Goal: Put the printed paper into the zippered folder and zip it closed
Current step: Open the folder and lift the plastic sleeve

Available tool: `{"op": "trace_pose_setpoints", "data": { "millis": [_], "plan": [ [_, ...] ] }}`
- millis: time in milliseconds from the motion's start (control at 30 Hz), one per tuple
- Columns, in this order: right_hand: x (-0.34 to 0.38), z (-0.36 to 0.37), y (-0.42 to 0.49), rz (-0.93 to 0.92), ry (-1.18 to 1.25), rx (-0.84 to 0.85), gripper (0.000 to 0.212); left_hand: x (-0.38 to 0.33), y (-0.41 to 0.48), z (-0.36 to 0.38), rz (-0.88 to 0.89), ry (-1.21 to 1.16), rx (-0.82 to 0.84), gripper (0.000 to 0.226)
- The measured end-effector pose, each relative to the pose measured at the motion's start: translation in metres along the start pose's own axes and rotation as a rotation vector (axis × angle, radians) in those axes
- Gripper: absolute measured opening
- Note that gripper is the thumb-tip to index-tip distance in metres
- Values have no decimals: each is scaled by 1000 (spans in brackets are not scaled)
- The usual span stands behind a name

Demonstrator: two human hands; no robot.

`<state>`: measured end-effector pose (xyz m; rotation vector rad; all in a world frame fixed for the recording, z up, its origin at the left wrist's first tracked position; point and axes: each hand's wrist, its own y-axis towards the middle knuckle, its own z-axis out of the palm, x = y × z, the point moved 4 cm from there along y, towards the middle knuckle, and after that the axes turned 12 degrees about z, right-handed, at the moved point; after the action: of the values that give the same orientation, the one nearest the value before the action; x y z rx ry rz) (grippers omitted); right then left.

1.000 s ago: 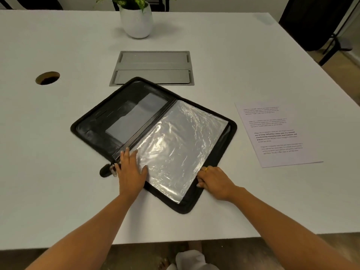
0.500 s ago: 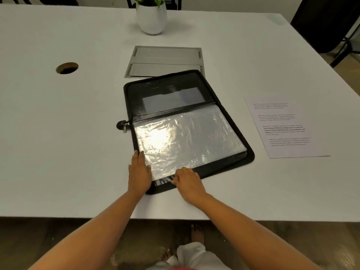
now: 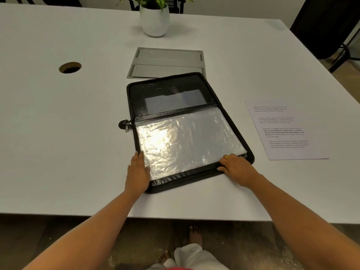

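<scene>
Folder (image 3: 136,98): black, zippered, lying open mid-bench (image 3: 58,133), clear sleeve (image 3: 187,141) uppermost on the near half, zip pull (image 3: 124,125) at the left end of the spine. It sits squarer to the near edge than half a second ago.
Paper (image 3: 284,131): printed sheet, flat on the bench right of the folder, apart from it.
Left hand (image 3: 137,172): fingers straight, pressing the folder's near left corner.
Right hand (image 3: 236,167): fingers curled on the near right corner, gripping the rim; earlier it was at mid-edge.
Far side: pot (image 3: 155,20), hatch (image 3: 167,62), hole (image 3: 70,67).

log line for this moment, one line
folder open flat | paper outside, right of folder | left hand flat on near-left corner | right hand grips near-right corner
</scene>
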<state>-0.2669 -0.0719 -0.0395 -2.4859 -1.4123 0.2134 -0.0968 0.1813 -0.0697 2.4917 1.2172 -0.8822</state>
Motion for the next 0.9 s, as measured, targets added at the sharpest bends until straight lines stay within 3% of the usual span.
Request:
{"op": "trace_pose_setpoints", "data": {
  "millis": [167,567,900],
  "plan": [
    [15,8,-2,26,145,63,32,1,0,-4,23,16,-2,55],
    [59,25,-34,110,322,-58,31,7,0,-18,-10,177,55,59],
    [53,22,-41,145,350,-27,33,-4,-3,-20,-103,169,135,68]
  ]
}}
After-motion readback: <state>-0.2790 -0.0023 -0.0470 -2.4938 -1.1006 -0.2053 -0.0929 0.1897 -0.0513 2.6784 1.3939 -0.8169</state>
